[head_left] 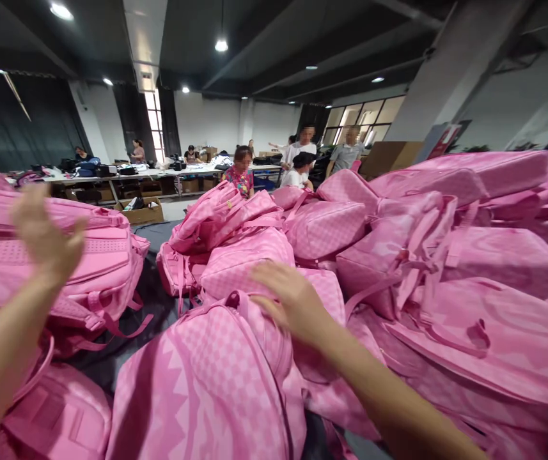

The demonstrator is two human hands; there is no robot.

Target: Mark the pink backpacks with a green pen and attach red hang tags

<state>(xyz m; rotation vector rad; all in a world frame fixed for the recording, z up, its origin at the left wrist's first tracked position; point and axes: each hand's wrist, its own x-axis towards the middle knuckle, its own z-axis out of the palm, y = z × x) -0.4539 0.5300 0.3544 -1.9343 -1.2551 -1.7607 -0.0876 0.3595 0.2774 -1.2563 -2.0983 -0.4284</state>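
Observation:
My left hand (46,233) is raised at the left, blurred by motion, with thumb and fingers apart and nothing in it. Behind it lies a stack of pink backpacks (101,255), their padded backs and straps showing. My right hand (288,297) reaches over the top of a pink checkered backpack (197,383) in front of me, fingers stretched out near its top loop. Whether the fingertips touch the fabric, I cannot tell. Another pink backpack (57,409) lies at the lower left, partly behind my left forearm.
Pink backpacks (494,345) are heaped along the right side and ahead. A dark surface (153,319) shows between the piles. Beyond stand an open cardboard box (142,212), long white worktables (125,176) and several people, one in a colourful shirt (240,180) close behind the heap.

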